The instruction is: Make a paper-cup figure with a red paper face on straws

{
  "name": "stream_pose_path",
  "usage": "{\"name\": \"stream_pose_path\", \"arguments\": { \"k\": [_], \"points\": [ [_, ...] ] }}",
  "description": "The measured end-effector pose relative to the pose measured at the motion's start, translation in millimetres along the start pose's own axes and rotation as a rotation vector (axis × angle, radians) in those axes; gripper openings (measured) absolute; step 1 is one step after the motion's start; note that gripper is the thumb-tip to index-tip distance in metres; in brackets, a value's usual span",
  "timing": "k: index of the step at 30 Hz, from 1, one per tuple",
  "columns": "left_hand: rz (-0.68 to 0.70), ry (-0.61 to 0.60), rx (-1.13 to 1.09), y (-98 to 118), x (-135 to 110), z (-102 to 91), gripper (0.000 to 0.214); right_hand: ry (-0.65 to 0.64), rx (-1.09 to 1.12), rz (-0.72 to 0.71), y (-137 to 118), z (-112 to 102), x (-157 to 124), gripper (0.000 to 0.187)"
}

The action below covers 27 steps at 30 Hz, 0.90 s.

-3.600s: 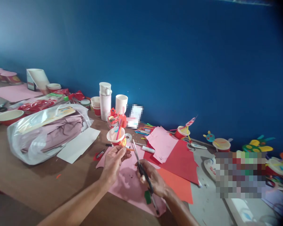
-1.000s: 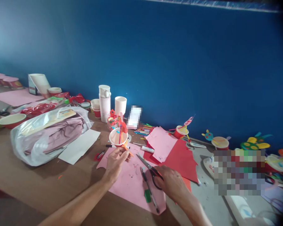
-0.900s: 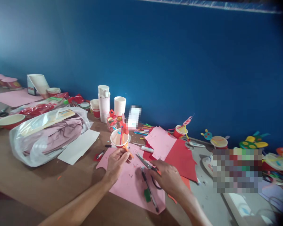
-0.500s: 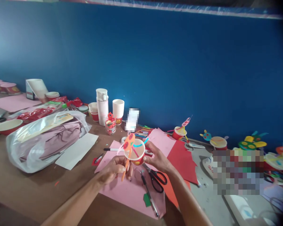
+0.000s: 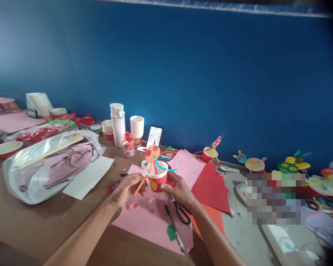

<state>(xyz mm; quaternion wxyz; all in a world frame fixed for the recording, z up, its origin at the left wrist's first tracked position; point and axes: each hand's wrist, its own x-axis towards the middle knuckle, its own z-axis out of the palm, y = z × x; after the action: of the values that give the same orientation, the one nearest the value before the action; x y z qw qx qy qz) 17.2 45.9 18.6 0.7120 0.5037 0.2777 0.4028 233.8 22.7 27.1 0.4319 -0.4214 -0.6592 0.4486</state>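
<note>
Both hands grip a red paper cup [image 5: 157, 181], held upright above a pink paper sheet [image 5: 152, 231]. The left hand [image 5: 126, 190] is closed on the cup's left side, the right hand [image 5: 177, 190] on its right side. An orange paper disc [image 5: 152, 153] stands above the rim. A blue paper strip [image 5: 165, 168] curves out to the right; an orange strip [image 5: 140, 186] slants down to the left, apparently against the left hand, though contact is hard to confirm. Black-handled scissors [image 5: 182, 216] and a pen [image 5: 172, 225] lie on the sheet, just below the right hand.
</note>
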Motion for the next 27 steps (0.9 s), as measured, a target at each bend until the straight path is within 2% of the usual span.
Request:
{"name": "stream_pose_path", "arguments": {
  "k": [6, 8, 14, 19, 27],
  "points": [
    [0.066, 0.277, 0.057, -1.2, 5.3, -10.5, 0.028, 0.081, -0.046, 0.068, 11.1, 8.9, 0.8, 0.042],
    [0.093, 0.323, 0.108, 0.2, 5.9, -11.6, 0.025, 0.086, -0.061, 0.079, 13.9, 11.6, 1.2, 0.042],
    [0.147, 0.282, 0.197, 2.3, 6.4, -4.3, 0.05, 0.102, -0.117, 0.114, 19.8, 22.2, 0.4, 0.04],
    [0.089, 0.216, 0.25, -0.6, 5.3, 0.1, 0.06, 0.095, -0.156, 0.129, 18.4, 30.7, -1.9, 0.041],
    [0.056, 0.202, 0.463, 5.8, 2.3, -4.2, 0.039, 0.1, -0.18, 0.127, 16.3, 39.3, -4.6, 0.043]
  ]
}}
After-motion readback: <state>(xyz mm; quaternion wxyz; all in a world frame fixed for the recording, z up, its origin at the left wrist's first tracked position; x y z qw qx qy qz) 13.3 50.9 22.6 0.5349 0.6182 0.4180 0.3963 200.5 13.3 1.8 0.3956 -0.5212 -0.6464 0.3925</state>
